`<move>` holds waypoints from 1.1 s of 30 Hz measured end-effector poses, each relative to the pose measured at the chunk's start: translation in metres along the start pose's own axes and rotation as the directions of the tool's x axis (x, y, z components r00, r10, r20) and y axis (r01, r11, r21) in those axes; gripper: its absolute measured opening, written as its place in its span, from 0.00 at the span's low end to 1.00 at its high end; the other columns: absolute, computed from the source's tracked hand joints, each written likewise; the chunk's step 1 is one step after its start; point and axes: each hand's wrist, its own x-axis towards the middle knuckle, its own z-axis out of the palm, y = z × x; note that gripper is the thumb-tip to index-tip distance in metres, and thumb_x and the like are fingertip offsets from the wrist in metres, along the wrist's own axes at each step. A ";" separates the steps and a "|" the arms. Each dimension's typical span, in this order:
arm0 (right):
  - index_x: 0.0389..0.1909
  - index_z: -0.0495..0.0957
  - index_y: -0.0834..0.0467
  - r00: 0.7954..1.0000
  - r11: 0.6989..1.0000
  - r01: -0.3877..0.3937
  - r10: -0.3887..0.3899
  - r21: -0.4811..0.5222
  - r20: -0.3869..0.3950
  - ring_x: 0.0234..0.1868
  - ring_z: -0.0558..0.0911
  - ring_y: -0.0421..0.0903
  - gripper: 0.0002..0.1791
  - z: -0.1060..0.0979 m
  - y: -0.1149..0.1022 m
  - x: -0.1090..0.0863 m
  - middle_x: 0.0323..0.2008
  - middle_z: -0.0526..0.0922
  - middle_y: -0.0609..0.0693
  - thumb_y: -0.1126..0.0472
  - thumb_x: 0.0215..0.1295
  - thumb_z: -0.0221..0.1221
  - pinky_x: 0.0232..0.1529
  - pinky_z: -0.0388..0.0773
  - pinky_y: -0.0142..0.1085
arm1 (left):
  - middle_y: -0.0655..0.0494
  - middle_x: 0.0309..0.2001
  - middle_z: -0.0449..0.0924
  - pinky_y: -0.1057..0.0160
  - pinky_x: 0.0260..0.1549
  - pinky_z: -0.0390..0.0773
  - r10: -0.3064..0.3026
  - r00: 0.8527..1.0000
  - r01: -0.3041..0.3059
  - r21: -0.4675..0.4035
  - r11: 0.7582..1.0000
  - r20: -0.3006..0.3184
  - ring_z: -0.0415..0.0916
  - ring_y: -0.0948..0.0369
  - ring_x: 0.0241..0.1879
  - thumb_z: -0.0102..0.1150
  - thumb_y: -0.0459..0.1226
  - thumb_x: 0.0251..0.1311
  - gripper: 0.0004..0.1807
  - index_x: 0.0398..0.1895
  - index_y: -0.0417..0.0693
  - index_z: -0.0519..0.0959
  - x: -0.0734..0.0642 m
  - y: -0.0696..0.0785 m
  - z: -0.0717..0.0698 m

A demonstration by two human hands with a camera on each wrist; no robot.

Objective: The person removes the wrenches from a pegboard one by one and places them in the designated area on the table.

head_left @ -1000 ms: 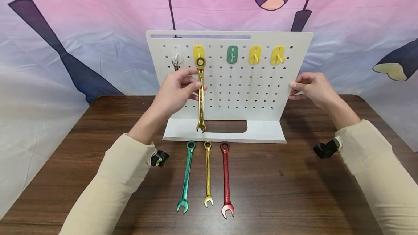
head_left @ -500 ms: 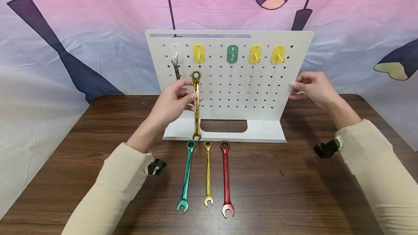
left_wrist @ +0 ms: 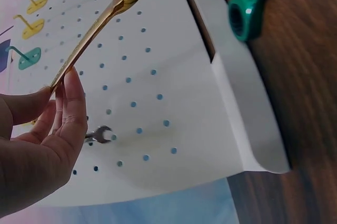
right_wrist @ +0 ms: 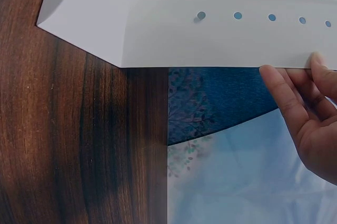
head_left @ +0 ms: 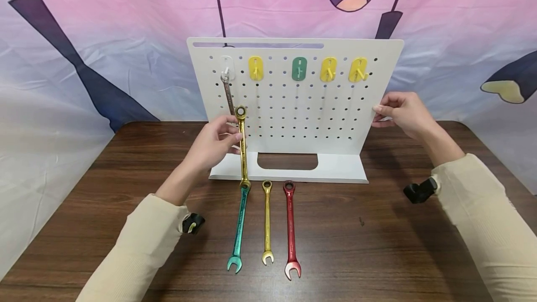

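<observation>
Head view: gold wrench [head_left: 244, 154] near-upright, pinched in left hand [head_left: 213, 144].

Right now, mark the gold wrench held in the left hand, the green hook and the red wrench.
Held gold wrench [head_left: 244, 157]: head view, on its shaft.
Green hook [head_left: 295, 68]: head view, on its backing plate.
Red wrench [head_left: 291, 227]: head view, on the middle of its shaft.

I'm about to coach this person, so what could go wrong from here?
Pinched in the left hand, the raised gold wrench might slip and strike the green wrench. That hand is close to the hanging silver wrench and could knock it off its white hook. The right hand holds the pegboard by one edge, so a tug might shift it.
</observation>
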 end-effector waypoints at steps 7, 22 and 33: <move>0.27 0.71 0.74 1.000 1.000 -0.006 0.006 0.013 0.002 0.28 0.80 0.45 0.10 -0.001 0.001 -0.001 0.24 0.79 0.50 0.69 0.63 0.54 0.35 0.83 0.42 | 0.37 0.39 0.72 0.61 0.34 0.82 -0.026 1.000 0.026 0.006 1.000 0.004 0.75 0.61 0.31 0.45 0.25 0.63 0.14 0.52 0.30 0.63 -0.004 -0.014 -0.005; 0.27 0.71 0.72 1.000 1.000 -0.006 0.006 -0.004 -0.002 0.28 0.80 0.45 0.10 -0.001 0.003 0.002 0.24 0.79 0.50 0.68 0.62 0.55 0.36 0.82 0.44 | 0.37 0.41 0.71 0.59 0.35 0.83 -0.115 0.993 0.112 0.064 0.992 0.036 0.74 0.57 0.35 0.46 0.25 0.64 0.13 0.50 0.28 0.62 -0.017 -0.031 -0.017; 0.26 0.72 0.72 1.000 1.000 -0.005 0.005 0.008 -0.002 0.28 0.80 0.45 0.09 -0.001 0.002 0.002 0.24 0.80 0.50 0.68 0.62 0.55 0.35 0.83 0.43 | 0.39 0.39 0.69 0.58 0.33 0.83 -0.179 0.972 0.171 0.064 0.983 0.153 0.76 0.60 0.28 0.45 0.23 0.63 0.10 0.46 0.28 0.61 -0.023 -0.043 -0.022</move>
